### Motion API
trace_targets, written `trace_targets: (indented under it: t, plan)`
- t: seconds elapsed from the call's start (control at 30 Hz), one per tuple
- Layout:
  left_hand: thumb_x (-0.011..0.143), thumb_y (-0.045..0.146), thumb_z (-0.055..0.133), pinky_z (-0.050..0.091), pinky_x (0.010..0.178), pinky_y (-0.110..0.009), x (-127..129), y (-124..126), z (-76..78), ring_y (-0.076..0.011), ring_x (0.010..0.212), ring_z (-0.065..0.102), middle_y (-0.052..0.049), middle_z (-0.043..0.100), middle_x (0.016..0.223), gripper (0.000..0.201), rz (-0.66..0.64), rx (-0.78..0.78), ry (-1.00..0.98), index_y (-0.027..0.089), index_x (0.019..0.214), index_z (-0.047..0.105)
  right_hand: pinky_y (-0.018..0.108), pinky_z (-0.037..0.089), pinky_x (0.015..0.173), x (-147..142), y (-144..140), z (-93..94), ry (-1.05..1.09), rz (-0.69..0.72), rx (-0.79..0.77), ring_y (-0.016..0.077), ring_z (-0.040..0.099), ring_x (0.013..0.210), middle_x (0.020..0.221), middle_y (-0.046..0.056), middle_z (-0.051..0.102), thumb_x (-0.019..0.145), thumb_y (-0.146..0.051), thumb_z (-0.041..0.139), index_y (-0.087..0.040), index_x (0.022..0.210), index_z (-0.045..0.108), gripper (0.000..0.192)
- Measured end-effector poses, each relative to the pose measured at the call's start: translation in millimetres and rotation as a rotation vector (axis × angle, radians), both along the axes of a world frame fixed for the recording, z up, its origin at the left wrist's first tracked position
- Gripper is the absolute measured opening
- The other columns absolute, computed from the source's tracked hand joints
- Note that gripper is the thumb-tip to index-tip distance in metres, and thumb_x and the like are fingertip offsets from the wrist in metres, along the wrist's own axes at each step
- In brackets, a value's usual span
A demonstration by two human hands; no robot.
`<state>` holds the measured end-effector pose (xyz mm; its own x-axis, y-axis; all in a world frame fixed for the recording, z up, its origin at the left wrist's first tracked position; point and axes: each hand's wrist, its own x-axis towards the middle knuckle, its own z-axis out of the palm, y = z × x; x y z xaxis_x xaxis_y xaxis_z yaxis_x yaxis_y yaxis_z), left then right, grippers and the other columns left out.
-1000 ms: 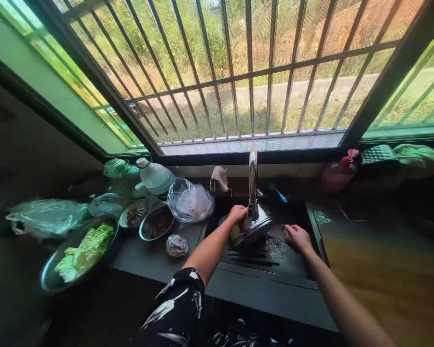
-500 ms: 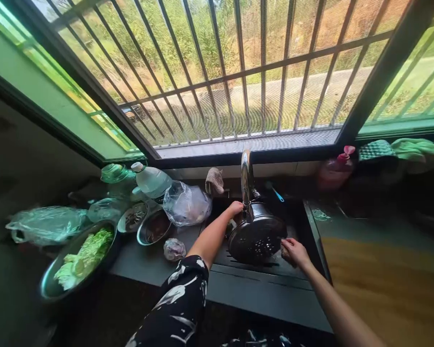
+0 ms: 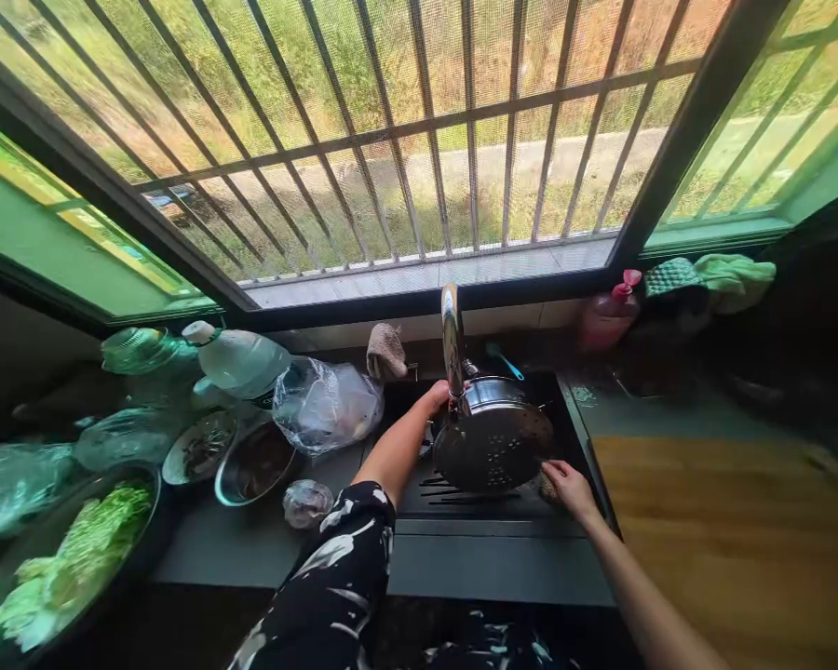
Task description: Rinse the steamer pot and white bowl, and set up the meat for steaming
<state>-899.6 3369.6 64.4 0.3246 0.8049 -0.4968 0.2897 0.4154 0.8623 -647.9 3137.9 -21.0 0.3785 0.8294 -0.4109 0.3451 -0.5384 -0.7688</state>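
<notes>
Over the dark sink (image 3: 489, 549) I hold a round metal colander (image 3: 493, 437) tipped on its side, its perforated bottom facing me. My left hand (image 3: 437, 398) grips its far rim beside the chrome tap (image 3: 451, 340). My right hand (image 3: 565, 486) is closed on a brownish scrubbing pad (image 3: 548, 486) and presses it against the colander's lower right edge. A ribbed drain board (image 3: 461, 493) lies under the colander.
Left of the sink stand a metal bowl (image 3: 255, 463), a small dish (image 3: 199, 447), a clear plastic bag (image 3: 328, 405), a water bottle (image 3: 237, 358) and a basin of cut greens (image 3: 70, 554). A pink bottle (image 3: 607, 316) and green cloths (image 3: 730, 276) sit at the back right. A wooden board (image 3: 726, 521) lies right.
The colander has turned from rim-down under the tap to bottom facing me. My right hand moved with the pad from the sink floor to its lower right edge. The view shifted right.
</notes>
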Motion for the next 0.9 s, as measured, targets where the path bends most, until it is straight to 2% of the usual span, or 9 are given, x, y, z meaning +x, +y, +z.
trace_targets:
  t: [0.13,0.3,0.43,0.53,0.63,0.7,0.8,0.9]
  plan:
    - [0.062,0.051,0.075,0.037,0.056,-0.026,-41.0,4.5,-8.4,-0.0114,0.051,0.05,-0.002,0.057,0.051,0.043,0.037,-0.032,0.011,0.01,0.06,0.064,0.03,0.045,0.076,-13.6,0.4,8.8,0.01,-0.016,-0.006,0.0259,0.065,0.093,0.094,0.007,0.072,0.071,-0.058,0.051,-0.019,0.09,0.067,0.046]
    - [0.053,0.061,0.073,0.037,0.059,-0.025,-90.9,-10.4,-18.0,-0.0127,0.056,0.053,-0.002,0.062,0.059,0.053,0.078,-0.031,0.037,0.011,0.069,0.068,0.03,0.045,0.074,-28.2,3.9,12.8,0.039,-0.014,0.005,0.0251,0.065,0.087,0.09,0.007,0.072,0.069,-0.057,0.051,-0.019,0.088,0.067,0.045]
    - [0.051,0.067,0.07,0.036,0.059,-0.025,-118.1,-30.7,-22.6,-0.0132,0.057,0.051,0.0,0.058,0.056,0.057,0.111,-0.022,0.065,0.013,0.067,0.066,0.03,0.045,0.074,-34.5,4.9,11.1,0.035,-0.006,0.009,0.0252,0.065,0.085,0.087,0.007,0.072,0.067,-0.057,0.053,-0.019,0.085,0.067,0.045]
    - [0.053,0.071,0.066,0.034,0.058,-0.025,-129.2,-42.2,-21.8,-0.0126,0.057,0.048,0.0,0.055,0.054,0.057,0.111,-0.001,0.09,0.014,0.063,0.064,0.031,0.046,0.073,-34.9,5.0,7.5,0.027,0.015,0.006,0.0254,0.065,0.085,0.086,0.007,0.072,0.066,-0.054,0.054,-0.019,0.084,0.068,0.042]
    - [0.05,0.07,0.068,0.029,0.056,-0.025,-127.2,-48.3,-17.9,-0.0108,0.055,0.042,0.002,0.049,0.052,0.056,0.064,0.043,0.118,0.015,0.057,0.06,0.029,0.047,0.073,-28.3,7.6,3.3,0.041,-0.018,0.013,0.0241,0.066,0.086,0.091,0.006,0.073,0.065,-0.046,0.056,-0.019,0.089,0.069,0.039]
    - [0.043,0.065,0.075,0.025,0.054,-0.024,-116.9,-52.0,-13.8,-0.0094,0.054,0.037,0.005,0.044,0.049,0.053,0.007,0.067,0.136,0.016,0.052,0.056,0.028,0.048,0.074,-20.5,13.1,3.4,0.046,-0.041,0.014,0.0229,0.066,0.088,0.094,0.006,0.073,0.065,-0.04,0.055,-0.019,0.092,0.07,0.038]
    - [0.04,0.057,0.081,0.021,0.053,-0.024,-92.2,-63.5,-6.0,-0.0088,0.054,0.034,0.007,0.04,0.048,0.05,-0.252,0.204,0.268,0.017,0.05,0.054,0.028,0.047,0.07,-9.3,28.9,11.0,0.023,-0.013,-0.059,0.0231,0.066,0.084,0.082,0.008,0.072,0.072,-0.041,0.051,-0.016,0.08,0.072,0.033]
    - [0.053,0.06,0.076,0.021,0.054,-0.025,-67.2,-86.5,2.3,-0.0105,0.055,0.04,0.005,0.044,0.049,0.045,-0.537,0.528,0.496,0.019,0.055,0.058,0.031,0.046,0.066,-6.2,50.2,22.5,0.015,0.015,-0.222,0.0257,0.066,0.076,0.063,0.011,0.066,0.077,-0.055,0.05,-0.015,0.062,0.067,0.047]
